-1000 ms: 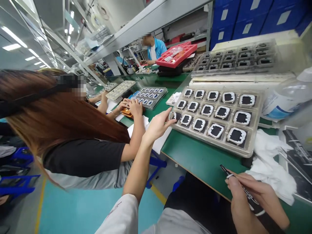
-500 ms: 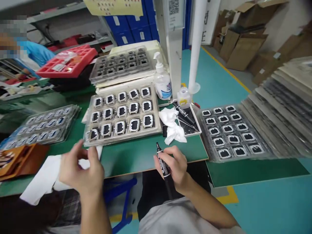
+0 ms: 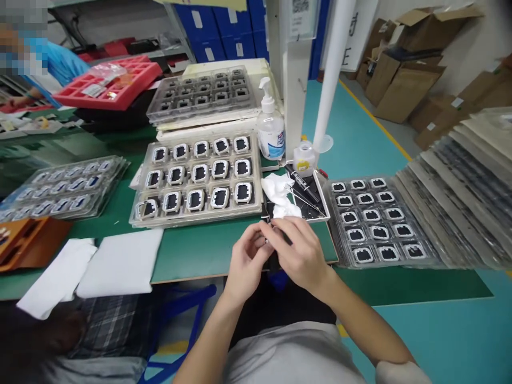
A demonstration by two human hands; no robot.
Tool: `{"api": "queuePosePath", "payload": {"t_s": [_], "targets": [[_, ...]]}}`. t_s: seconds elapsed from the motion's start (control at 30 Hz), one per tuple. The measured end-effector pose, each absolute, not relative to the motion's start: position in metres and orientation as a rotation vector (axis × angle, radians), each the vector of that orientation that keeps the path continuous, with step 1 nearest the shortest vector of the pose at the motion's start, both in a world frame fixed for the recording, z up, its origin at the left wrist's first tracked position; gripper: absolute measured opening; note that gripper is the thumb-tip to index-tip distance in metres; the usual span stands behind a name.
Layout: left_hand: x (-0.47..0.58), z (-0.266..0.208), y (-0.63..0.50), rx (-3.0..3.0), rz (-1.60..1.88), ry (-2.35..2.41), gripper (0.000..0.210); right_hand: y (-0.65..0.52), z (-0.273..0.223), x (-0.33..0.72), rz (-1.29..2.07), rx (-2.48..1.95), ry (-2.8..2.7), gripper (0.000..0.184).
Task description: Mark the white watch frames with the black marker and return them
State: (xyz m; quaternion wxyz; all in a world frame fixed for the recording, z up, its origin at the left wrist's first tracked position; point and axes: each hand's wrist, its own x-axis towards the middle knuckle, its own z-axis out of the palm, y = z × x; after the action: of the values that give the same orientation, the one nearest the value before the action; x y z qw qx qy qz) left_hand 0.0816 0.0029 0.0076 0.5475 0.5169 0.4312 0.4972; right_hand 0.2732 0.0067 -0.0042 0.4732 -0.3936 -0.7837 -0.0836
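At six o'clock from the crumpled white tissue [image 3: 278, 189], I see my right hand [image 3: 300, 250] pinching a slim black marker pen [image 3: 273, 261], its axis roughly twelve-to-six, fingers masking which end leads. My left hand [image 3: 246, 261] crowds it; its grip I can't tell. Bare green tabletop [image 3: 186, 256] opens toward nine, near edge beneath both.
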Motion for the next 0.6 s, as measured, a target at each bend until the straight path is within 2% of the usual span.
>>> {"api": "queuePosePath", "payload": {"t_s": [0.07, 0.17, 0.3, 0.47, 0.6], "targets": [[0.082, 0.006, 0.005, 1.099, 1.181, 0.997, 0.029, 0.018, 0.001, 0.288, -0.204, -0.988, -1.826, 0.055], [0.076, 0.001, 0.003, 1.033, 1.126, 0.969, 0.041, 0.04, 0.006, 0.313, -0.289, -1.376, -1.76, 0.033], [0.067, -0.005, -0.001, 1.127, 1.097, 0.963, 0.06, 0.065, 0.0, 0.332, -0.225, -1.613, -1.918, 0.033], [0.052, -0.005, 0.007, 1.435, 1.133, 1.069, 0.049, 0.071, 0.001, 0.339, -0.125, -1.578, -1.948, 0.025], [0.039, -0.005, 0.015, 1.548, 1.185, 1.131, 0.044, 0.052, 0.016, 0.334, -0.014, -1.513, -1.731, 0.016]]}}
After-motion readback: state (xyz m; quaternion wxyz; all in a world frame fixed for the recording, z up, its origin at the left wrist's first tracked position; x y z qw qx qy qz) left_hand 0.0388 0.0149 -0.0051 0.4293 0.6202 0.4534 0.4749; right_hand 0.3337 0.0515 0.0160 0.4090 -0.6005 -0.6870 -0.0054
